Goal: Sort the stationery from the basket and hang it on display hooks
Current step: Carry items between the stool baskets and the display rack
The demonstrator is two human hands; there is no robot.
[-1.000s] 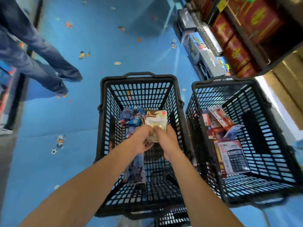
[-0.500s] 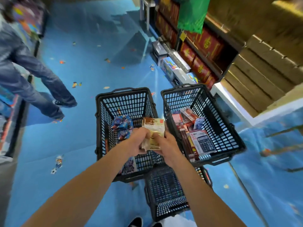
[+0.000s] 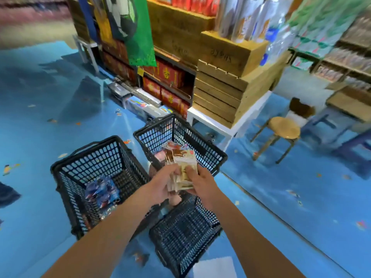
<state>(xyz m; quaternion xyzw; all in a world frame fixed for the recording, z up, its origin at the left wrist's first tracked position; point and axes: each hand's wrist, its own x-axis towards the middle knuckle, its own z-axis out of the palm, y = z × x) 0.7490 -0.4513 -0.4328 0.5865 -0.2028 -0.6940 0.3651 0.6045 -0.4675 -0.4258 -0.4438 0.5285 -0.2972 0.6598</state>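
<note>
Above the three black baskets (image 3: 96,157), the left hand (image 3: 160,187) and right hand (image 3: 202,183) together grasp a stack of beige stationery packs (image 3: 183,167) between them.

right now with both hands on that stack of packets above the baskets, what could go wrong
1. The stack of packets looks loosely fanned between the left hand and right hand. One could slip out and land in the far basket or near basket below, undoing the sorting.
2. The left basket and the other two crowd the floor underfoot, so a step toward the shelves could mean a trip.
</note>
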